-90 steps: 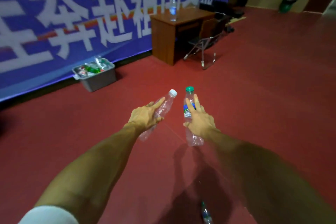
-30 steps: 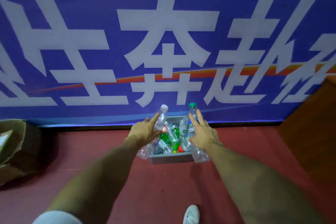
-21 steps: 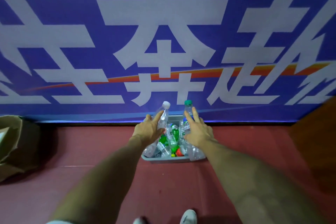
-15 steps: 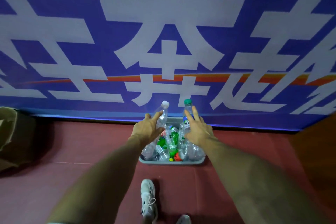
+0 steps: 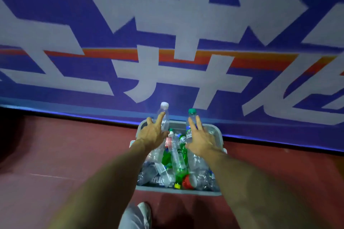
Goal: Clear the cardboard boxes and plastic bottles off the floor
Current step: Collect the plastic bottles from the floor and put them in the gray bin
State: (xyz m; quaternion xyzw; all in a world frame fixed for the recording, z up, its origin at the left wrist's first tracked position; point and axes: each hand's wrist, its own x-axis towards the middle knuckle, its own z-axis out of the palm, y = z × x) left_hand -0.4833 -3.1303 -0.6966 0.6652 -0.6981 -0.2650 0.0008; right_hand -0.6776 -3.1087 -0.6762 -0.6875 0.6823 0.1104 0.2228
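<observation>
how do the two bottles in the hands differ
The white-capped bottle in the left hand has no visible label; the green-capped bottle in the right hand carries a blue one. The white-capped bottle leans, cap toward the right, while the green-capped bottle stands nearly upright. Both are clear plastic, capped, and held above the grey bin of bottles.

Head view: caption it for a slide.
Left hand holds a white-capped bottle, right hand a green-capped bottle, over a bottle-filled grey bin.

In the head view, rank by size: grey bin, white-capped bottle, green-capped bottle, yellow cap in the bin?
Largest: grey bin.
Then: white-capped bottle and green-capped bottle, which look alike and are partly hidden, so unranked.
Smallest: yellow cap.
</observation>
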